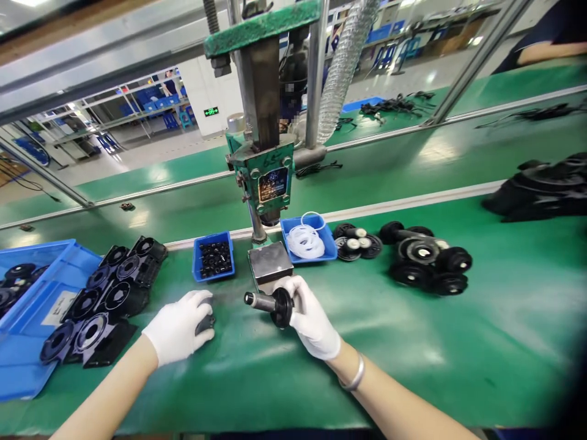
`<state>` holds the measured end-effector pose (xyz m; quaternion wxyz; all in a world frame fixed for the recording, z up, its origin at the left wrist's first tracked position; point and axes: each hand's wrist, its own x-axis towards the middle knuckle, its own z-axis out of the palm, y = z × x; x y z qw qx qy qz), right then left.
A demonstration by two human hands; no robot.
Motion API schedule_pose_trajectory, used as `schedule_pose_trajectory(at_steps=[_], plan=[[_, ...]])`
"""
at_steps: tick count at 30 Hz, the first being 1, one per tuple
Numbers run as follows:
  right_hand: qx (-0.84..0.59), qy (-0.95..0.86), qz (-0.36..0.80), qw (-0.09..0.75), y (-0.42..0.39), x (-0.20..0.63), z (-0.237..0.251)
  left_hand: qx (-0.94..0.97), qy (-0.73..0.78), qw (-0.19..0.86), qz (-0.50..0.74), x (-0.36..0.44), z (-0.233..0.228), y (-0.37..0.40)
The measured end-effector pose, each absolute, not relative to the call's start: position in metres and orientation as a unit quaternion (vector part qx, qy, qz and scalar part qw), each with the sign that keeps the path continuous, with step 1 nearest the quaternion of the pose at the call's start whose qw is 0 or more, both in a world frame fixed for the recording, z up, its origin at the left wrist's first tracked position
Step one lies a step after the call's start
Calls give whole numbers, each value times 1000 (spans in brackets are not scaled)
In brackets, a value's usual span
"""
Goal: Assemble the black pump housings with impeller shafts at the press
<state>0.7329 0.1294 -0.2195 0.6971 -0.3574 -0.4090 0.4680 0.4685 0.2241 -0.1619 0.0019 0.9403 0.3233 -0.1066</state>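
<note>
Black wheel-on-axle assy (274, 304), gripped in R hand (309, 318).

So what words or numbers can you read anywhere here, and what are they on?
Nothing can be read for sure.
Dark plate on the green press: has print, too small and blurred to read.
Green sign on the far white wall: only an arrow-like mark shows; any characters are too small.
White label in the big blue bin: no print can be made out.
</note>
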Motion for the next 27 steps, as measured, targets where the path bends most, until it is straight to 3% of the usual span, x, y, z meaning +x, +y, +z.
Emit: schedule_pose_trajectory(at_steps=[5,10,13,18,22,27], plan=[[-270,-336,581,690,126,732,-214,925,364,17,-105,493,-168,196],[-241,-320,606,687,122,732,-205,917,393,36,-55,497,-174,188],[-253,-327,603,682,117,735,-198,888,434,118,94,486,-179,187],[-337,-396,548,655,103,737,-192,633,453,363,513,477,-198,174],[-384,-461,494,629,97,725,-194,542,400,446,590,489,-207,163],[-399,-494,468,614,98,710,-199,583,302,460,598,500,-201,160]])
